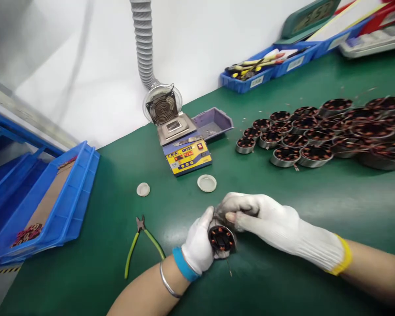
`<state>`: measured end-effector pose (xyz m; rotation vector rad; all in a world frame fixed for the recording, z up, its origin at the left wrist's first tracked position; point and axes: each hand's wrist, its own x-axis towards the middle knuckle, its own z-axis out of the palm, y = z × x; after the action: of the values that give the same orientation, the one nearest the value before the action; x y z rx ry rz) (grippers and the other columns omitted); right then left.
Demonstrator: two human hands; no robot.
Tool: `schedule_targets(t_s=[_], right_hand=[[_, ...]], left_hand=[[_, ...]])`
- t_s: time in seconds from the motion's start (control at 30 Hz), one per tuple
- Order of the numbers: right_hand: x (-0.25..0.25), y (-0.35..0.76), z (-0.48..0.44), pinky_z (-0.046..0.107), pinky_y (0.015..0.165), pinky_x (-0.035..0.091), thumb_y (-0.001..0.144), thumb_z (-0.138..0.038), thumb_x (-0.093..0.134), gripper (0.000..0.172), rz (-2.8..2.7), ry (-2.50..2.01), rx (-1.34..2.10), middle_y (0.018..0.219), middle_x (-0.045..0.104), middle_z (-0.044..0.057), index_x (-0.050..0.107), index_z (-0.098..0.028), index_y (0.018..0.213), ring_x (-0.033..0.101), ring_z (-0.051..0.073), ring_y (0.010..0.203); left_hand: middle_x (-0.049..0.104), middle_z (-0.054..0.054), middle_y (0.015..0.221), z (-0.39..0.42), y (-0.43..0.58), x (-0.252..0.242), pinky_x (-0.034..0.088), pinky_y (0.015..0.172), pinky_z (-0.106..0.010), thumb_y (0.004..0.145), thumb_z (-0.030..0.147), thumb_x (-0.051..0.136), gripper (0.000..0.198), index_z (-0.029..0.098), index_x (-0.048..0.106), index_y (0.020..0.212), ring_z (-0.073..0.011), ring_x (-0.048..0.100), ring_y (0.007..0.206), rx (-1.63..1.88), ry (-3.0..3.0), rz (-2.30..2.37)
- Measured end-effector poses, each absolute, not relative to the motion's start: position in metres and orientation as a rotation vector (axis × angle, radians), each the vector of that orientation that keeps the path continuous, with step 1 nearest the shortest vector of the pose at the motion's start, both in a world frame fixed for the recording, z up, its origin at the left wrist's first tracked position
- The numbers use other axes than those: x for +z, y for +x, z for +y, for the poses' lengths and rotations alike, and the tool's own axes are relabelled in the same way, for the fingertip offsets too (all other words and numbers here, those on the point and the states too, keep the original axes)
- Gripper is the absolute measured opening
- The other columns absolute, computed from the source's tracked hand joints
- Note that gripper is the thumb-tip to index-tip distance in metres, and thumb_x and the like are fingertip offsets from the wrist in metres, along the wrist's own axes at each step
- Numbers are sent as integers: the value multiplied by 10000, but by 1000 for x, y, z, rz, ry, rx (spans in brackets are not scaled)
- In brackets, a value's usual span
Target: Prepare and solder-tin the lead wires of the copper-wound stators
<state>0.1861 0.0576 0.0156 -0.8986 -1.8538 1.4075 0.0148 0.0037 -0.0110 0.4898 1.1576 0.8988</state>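
My left hand [199, 243], in a white glove with a blue cuff, is wrapped round a motor stator [221, 239]. The stator is a round metal ring with a black core and copper windings, its open face tilted toward me. A thin wire end hangs below it. My right hand [256, 215], in a white glove with a yellow cuff, is closed at the stator's upper right edge. Its thumb and fingers are pinched together, the thumb tip bare; whatever is between them is hidden. Left of my hands, green-handled cutting pliers [141, 224] lie with the handles spread.
Several similar stators [294, 140] stand grouped at the right. A yellow-and-blue soldering device [188, 156], a purple tray [213, 123] and two small round dishes [206, 183] are ahead. Blue bins [82, 193] stand left; a blue tool box [246, 86] sits against the wall.
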Motion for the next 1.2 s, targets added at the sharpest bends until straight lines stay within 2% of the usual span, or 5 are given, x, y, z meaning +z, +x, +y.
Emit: schedule_targets(t_s=[0.37,0.57,0.83,1.0,1.2], right_hand=[[67,210,38,374,1091,601,983,-135,592,194,-2274,-538,243,812,730,-4,677,-259,859,761,184,869],[77,210,41,448,1147,567,959,-98,565,203,-2382,-490,80,820,725,0,680,-253,897,739,189,795],[68,218,43,476,1240,498,971,-138,598,155,-2381,-497,152,821,701,-15,672,-273,951,725,171,765],[63,214,42,443,1191,553,943,-127,615,169,-2341,-515,275,802,716,-39,672,-278,892,769,174,853],[51,228,52,349,811,685,1036,-265,598,204,-1889,-911,476,839,761,-7,633,-294,838,802,268,1073]], left_hand=[[410,48,526,7,21,11,324,449,-228,861,526,764,648,237,287,530,-75,385,436,1307,260,1007],[579,-8,541,13,23,-8,302,382,-244,959,805,481,664,190,662,789,-179,549,385,451,411,776],[729,-119,846,21,16,-6,581,838,-408,926,595,703,537,164,622,615,-257,723,820,1119,190,687],[722,-105,765,13,29,-28,563,618,-376,918,810,588,698,128,732,967,-247,695,598,427,476,578],[663,-10,633,11,29,-35,463,441,-237,656,870,823,770,182,609,928,-137,580,436,809,520,673]])
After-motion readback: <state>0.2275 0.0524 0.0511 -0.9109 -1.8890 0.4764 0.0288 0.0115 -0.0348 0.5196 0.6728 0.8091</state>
